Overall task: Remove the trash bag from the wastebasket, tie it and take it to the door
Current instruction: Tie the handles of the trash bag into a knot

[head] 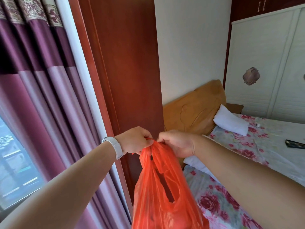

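Note:
A thin red plastic trash bag [163, 195] hangs in mid-air in front of me, with dark shapes showing through its wall. My left hand [134, 140], a white watch on its wrist, is closed on one handle at the top of the bag. My right hand [176, 142] grips the other handle right beside it. The two hands nearly touch above the bag's mouth. No wastebasket is in view.
A dark red wooden panel [125, 63] stands straight ahead. Purple curtains [38, 90] and a window are on the left. On the right is a bed [247, 146] with a floral sheet, a white pillow [230, 120] and a dark object [295, 143], backed by a white wardrobe [267, 63].

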